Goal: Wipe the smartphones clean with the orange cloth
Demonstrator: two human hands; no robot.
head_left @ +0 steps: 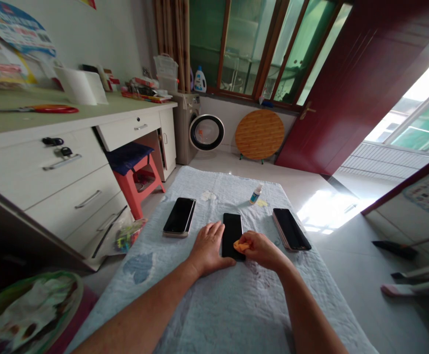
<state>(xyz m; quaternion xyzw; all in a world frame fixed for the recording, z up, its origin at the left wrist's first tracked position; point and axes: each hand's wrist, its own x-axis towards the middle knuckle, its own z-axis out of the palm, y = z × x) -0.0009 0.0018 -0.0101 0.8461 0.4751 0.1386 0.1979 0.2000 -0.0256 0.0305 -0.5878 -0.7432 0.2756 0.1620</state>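
A black smartphone (pixel 232 227) lies face up in the middle of the cloth-covered table. Flat along its left side rests my left hand (pixel 207 248), fingers stretched out at the phone's edge and thumb across near its bottom end. My right hand (pixel 262 250) pinches a small orange cloth (pixel 241 246) and presses it on the lower right of the screen. To the left lies a dark-screened phone (pixel 179 215) with a pale gold edge, seemingly on another device. At the right is a dark phone (pixel 291 229) with a pinkish edge. A small spray bottle (pixel 256 193) stands beyond them.
The pale blue tablecloth (pixel 207 314) covers the table. To the left are a white drawer desk (pixel 59 182), a red stool (pixel 135 184) and a bin (pixel 76 305) with waste. Beyond stand a washing machine (pixel 185 128) with its door open and a round wooden tabletop (pixel 260 133).
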